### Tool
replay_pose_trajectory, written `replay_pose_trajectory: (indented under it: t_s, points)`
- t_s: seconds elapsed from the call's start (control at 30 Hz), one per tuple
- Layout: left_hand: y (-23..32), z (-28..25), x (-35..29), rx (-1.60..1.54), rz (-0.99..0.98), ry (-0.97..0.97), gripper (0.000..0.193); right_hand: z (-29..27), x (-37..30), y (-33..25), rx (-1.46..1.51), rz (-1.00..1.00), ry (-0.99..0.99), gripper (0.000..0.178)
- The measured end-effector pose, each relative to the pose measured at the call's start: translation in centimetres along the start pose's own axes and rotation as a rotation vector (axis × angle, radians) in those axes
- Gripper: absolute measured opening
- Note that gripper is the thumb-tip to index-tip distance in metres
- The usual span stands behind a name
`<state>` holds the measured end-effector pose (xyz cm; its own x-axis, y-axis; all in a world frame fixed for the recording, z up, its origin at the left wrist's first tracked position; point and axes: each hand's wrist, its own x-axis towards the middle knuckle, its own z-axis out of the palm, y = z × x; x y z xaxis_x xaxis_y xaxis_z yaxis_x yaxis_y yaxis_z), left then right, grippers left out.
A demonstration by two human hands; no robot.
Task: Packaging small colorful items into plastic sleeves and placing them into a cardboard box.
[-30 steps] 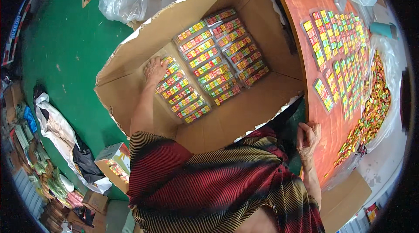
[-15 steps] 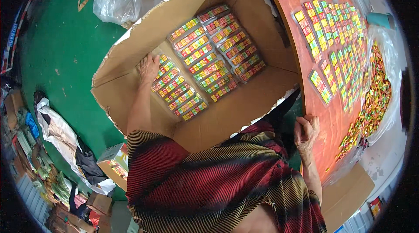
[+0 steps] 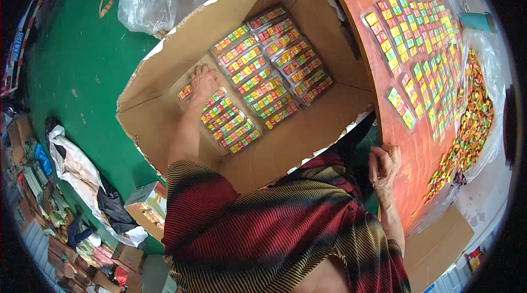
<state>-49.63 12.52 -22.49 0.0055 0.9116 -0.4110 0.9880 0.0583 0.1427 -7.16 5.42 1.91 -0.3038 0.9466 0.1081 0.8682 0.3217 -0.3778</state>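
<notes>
carton [image 3: 258, 166] holds three columns of packs [image 3: 267, 93]; left hand [image 3: 203, 81] on the 8 o'clock column, grip hidden. right hand [image 3: 386, 164] well apart, 4 o'clock, loosely curled. not boxed: table packs [image 3: 402, 108] at 2 o'clock, loose pieces [image 3: 473, 123] at 3.

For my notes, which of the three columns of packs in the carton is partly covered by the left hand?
The leftmost column: the left hand hides part of it, while the other two columns lie uncovered.
</notes>
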Motion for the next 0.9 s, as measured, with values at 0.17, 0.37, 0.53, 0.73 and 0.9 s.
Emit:
replay_pose_trajectory:
  t_s: [0.17,0.37,0.53,0.73,0.9]
  points:
    - [-0.3,1.1,-0.2,0.007,-0.023,0.092,0.043,-0.1,0.0,0.0,-0.001,0.003,-0.003,0.020]
    - [-2.0,1.5,0.2,-0.279,-0.203,0.335,0.043,0.1,0.0,0.0,0.012,-0.018,0.002,0.020]
    - [-3.6,0.7,0.3,-0.395,-0.365,0.199,0.040,-0.2,-0.1,-0.1,0.009,0.007,-0.004,0.020]
    - [1.1,-1.1,-0.1,-0.373,-0.637,-0.250,0.048,-0.6,-0.7,0.9,-0.011,0.036,-0.029,0.020]
    - [-8.8,3.6,-1.5,-0.153,-0.467,0.085,0.044,-0.2,0.5,0.0,0.096,-0.033,-0.051,0.018]
